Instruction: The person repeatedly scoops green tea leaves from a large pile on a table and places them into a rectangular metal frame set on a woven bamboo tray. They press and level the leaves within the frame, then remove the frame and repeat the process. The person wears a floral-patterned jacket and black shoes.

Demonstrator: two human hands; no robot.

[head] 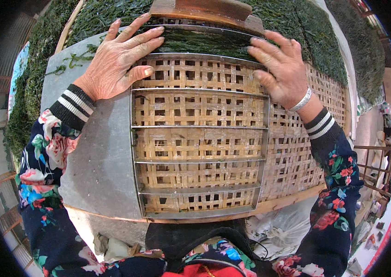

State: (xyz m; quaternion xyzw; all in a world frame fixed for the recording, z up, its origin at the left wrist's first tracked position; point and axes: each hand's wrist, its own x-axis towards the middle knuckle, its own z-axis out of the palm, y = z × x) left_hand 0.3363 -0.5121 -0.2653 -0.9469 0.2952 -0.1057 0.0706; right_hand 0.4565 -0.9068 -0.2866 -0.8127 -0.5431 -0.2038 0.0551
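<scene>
A metal frame [199,127] with several crossbars lies on a woven bamboo rack [292,152]. Dark green seaweed strands [206,45] fill its farthest compartment. My left hand [121,60] is spread palm down at the left end of that compartment, fingertips over the seaweed's edge and thumb by the crossbar below. At the opposite end, my right hand [280,67] has its fingers bent and apart, tips at the seaweed. Neither hand grasps anything. Bamboo lattice shows through the nearer compartments. A brown wooden block [212,10] lies just beyond the frame.
A grey flat sheet [105,149] lies left of the frame, with loose seaweed scraps [74,59] on it. More seaweed [292,27] covers the rack's far side. A wooden edge [289,200] borders the near side; plastic sheeting [282,228] lies below. Metal bars [377,149] stand at right.
</scene>
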